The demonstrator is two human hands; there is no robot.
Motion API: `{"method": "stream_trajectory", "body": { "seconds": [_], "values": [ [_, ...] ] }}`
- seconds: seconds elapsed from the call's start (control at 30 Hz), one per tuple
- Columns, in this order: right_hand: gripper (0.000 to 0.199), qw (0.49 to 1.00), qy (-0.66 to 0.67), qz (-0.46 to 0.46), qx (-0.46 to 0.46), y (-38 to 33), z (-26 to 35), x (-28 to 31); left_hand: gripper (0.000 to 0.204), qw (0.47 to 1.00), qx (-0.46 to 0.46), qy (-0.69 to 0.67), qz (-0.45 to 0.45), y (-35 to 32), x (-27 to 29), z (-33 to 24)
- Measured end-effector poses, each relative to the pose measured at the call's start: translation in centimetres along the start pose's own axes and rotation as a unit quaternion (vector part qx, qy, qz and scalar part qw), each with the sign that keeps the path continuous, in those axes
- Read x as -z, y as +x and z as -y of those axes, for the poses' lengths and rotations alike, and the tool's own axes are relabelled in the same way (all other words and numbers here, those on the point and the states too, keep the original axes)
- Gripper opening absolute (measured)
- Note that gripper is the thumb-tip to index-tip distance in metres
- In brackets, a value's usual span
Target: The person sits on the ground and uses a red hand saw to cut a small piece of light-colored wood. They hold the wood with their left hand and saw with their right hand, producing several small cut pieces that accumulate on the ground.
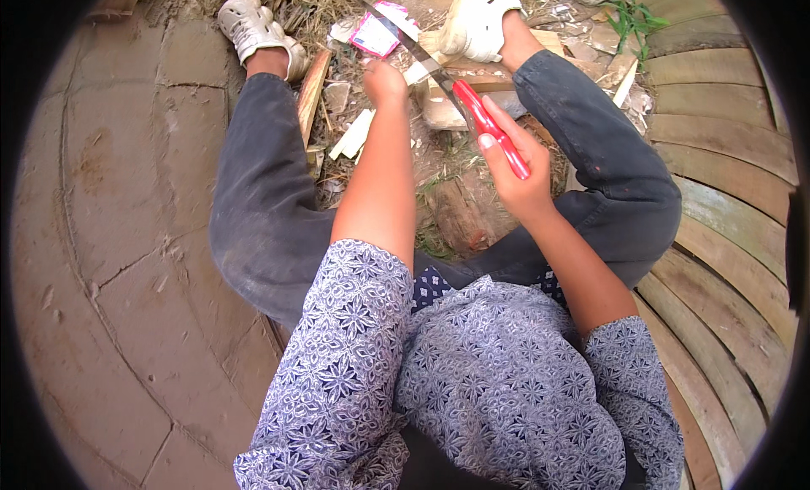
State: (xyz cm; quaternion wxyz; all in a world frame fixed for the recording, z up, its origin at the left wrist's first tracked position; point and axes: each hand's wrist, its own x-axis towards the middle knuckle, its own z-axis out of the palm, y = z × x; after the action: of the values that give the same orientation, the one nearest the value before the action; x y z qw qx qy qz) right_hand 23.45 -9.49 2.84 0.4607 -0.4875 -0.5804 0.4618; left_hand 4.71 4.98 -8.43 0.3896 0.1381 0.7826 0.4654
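Note:
My right hand (519, 165) is wrapped round the red handle of a large knife (492, 129), its thumb lying along the handle. The long dark blade slants away to the far left, past the fingers of my other hand. My left hand (386, 82) is closed, knuckles up, left of the blade. A short pale strip of wood (419, 72) sticks out from it and meets the blade; the fingertips are hidden. Under the knife lies a thick wood block (466, 110) on the littered ground.
My legs are spread to both sides, with white clogs (256, 28) on my feet. Wood offcuts (354, 134), straw and a pink-and-white packet (375, 35) lie between them. Curved wooden slats (717, 136) run along the right; cracked brown ground (126, 212) spreads to the left.

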Motion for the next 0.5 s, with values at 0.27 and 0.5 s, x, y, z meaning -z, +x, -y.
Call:
{"method": "stream_trajectory", "body": {
  "seconds": [0.27,0.5],
  "values": [
    [0.046,0.999,-0.006,0.045,0.0,0.3,-0.5,-1.6,0.064,0.995,-0.054,0.002,-0.089,-1.3,0.5,1.4],
    [0.046,0.999,-0.018,0.032,-0.024,-0.4,0.1,-2.5,0.062,0.998,-0.036,-0.03,-0.043,-0.7,0.9,1.8]
  ]
}}
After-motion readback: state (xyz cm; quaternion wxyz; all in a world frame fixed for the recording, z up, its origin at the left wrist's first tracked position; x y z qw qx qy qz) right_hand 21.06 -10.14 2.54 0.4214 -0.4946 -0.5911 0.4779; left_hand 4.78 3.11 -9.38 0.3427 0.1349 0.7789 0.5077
